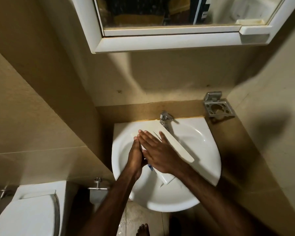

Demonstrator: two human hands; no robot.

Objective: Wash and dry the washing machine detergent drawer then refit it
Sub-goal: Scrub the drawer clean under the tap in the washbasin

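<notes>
At the near left stands a white toilet [29, 215] with its lid down, and just right of it a metal valve [97, 183] sticks out of the tiled wall. Right of that, a white corner sink [208, 160] fills the middle of the scene. The white detergent drawer [179, 145] lies slantwise across the basin, its far end under the tap [165, 118] and its near end low in the bowl, where a small blue mark shows on it.

The left hand [135, 159] stands on edge over the left part of the drawer, fingers straight and together, pressed against the drawer's side. The right hand [157, 150] lies flat on top of the drawer, palm down, fingers stretched out and slightly spread, not curled around anything. The two hands touch along their fingers.

Far above the sink hangs a white mirror cabinet [160, 41]. On the wall at the far right of the sink is a metal holder [218, 107] with round openings. A bare foot [143, 230] shows on the floor below the sink.
</notes>
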